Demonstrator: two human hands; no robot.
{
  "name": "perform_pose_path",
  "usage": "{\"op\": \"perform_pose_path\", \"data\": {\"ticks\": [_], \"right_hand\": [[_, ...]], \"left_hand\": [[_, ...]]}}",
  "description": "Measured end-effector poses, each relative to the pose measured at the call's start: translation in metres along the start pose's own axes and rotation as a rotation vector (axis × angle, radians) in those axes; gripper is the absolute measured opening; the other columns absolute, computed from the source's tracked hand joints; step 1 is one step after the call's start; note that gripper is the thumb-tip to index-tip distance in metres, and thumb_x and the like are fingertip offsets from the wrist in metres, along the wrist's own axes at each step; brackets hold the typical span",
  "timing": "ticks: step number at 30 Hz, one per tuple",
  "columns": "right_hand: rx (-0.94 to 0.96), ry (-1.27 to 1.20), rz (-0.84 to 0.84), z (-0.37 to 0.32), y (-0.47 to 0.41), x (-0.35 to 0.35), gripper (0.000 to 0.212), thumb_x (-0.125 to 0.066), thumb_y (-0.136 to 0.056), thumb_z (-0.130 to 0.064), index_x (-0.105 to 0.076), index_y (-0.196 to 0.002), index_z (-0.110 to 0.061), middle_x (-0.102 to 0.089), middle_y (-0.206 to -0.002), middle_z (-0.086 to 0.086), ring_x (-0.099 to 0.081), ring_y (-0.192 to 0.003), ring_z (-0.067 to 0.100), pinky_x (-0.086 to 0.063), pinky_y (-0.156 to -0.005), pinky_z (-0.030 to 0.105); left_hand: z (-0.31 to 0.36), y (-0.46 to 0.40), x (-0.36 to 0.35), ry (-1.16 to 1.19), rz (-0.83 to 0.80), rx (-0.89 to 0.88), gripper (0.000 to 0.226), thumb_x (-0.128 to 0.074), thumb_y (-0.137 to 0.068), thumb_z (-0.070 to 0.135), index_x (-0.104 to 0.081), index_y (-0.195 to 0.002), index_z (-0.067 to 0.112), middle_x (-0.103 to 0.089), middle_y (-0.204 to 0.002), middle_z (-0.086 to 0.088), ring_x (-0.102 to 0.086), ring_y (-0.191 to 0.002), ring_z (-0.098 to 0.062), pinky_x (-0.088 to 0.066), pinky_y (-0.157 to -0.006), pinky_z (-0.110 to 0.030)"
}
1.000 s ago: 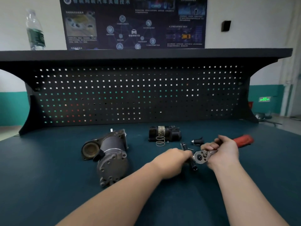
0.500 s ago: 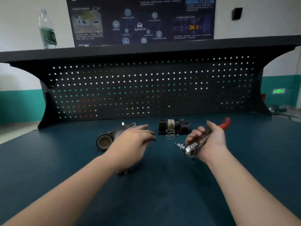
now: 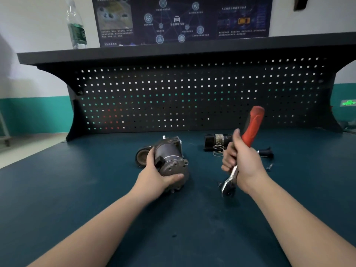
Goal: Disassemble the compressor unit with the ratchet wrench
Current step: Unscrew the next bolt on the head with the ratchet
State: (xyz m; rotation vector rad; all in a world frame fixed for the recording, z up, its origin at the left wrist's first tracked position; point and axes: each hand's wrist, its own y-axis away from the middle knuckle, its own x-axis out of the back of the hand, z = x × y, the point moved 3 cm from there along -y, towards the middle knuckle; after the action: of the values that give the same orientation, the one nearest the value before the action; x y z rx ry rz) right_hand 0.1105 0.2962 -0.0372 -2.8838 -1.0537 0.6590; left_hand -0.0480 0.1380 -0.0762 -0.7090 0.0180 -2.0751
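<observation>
The grey metal compressor unit (image 3: 170, 158) lies on its side in the middle of the dark green bench top (image 3: 77, 199). My left hand (image 3: 156, 179) grips its near round end, thumb on the right side and fingers over the left. My right hand (image 3: 241, 163) holds the ratchet wrench (image 3: 252, 124) by its red handle, nearly upright. The chrome head of the wrench, with a socket, points down and hangs just above the bench, to the right of the compressor.
Behind my right hand lie a black cylindrical part (image 3: 216, 140), a wire spring (image 3: 217, 151), a small black piece (image 3: 266, 152) and a loose bolt (image 3: 269, 166). A black pegboard (image 3: 173, 97) closes the back. A water bottle (image 3: 76, 26) stands on the shelf above.
My left hand moved left from the wrench head and took hold of the compressor. My right hand swung the wrench from lying flat to nearly upright, head down.
</observation>
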Motion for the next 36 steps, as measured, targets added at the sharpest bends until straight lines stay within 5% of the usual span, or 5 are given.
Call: {"op": "perform_pose_path", "data": {"ticks": [5,15,28,32,36], "right_hand": [[-0.056,-0.045,-0.004,0.000,-0.002,0.001,0.047,-0.055,-0.095,-0.038,-0.039,-0.058,-0.015,-0.037,-0.046,0.000,-0.024,-0.030,0.007,-0.020,-0.033,0.017],[0.052,1.218,-0.029,0.025,-0.006,-0.080,0.052,-0.074,-0.066,-0.064,-0.047,-0.070,-0.019,-0.052,-0.068,-0.003,-0.049,-0.055,0.010,-0.029,-0.042,0.025],[0.050,0.983,0.050,0.022,-0.002,-0.111,0.041,-0.076,-0.071,-0.045,-0.047,-0.067,-0.017,-0.048,-0.058,-0.001,-0.044,-0.040,0.014,-0.027,-0.034,0.017],[0.011,0.776,0.045,0.032,0.006,-0.111,0.033,-0.073,-0.075,-0.035,-0.049,-0.069,-0.014,-0.045,-0.056,0.000,-0.041,-0.041,0.015,-0.030,-0.039,0.022],[-0.172,0.449,-0.029,0.046,0.011,-0.104,0.020,-0.068,-0.083,-0.022,-0.054,-0.078,-0.009,-0.041,-0.054,0.003,-0.028,-0.028,0.008,-0.025,-0.035,0.018]], "left_hand": [[0.010,0.009,-0.028,0.443,0.196,0.161,0.109,-0.084,-0.056,0.048,-0.020,-0.144,0.034,-0.044,-0.122,0.013,-0.050,-0.106,-0.011,-0.043,-0.087,-0.026],[0.014,0.012,-0.032,0.279,0.309,0.214,0.073,-0.076,-0.066,0.036,-0.034,-0.124,0.019,-0.060,-0.089,0.004,-0.061,-0.081,-0.018,-0.049,-0.068,-0.030],[0.010,-0.002,0.018,0.290,0.270,0.060,0.057,-0.075,-0.053,0.051,-0.052,-0.101,0.031,-0.066,-0.090,0.013,-0.064,-0.082,-0.005,-0.057,-0.072,-0.032],[0.019,-0.003,0.040,0.120,0.192,-0.025,0.050,-0.070,-0.046,0.054,-0.050,-0.087,0.033,-0.064,-0.083,0.017,-0.060,-0.072,0.005,-0.046,-0.050,-0.010],[0.032,-0.008,0.047,-0.144,0.096,-0.104,0.057,-0.068,-0.041,0.056,-0.046,-0.091,0.036,-0.059,-0.087,0.021,-0.059,-0.079,0.000,-0.056,-0.062,-0.027]]}}
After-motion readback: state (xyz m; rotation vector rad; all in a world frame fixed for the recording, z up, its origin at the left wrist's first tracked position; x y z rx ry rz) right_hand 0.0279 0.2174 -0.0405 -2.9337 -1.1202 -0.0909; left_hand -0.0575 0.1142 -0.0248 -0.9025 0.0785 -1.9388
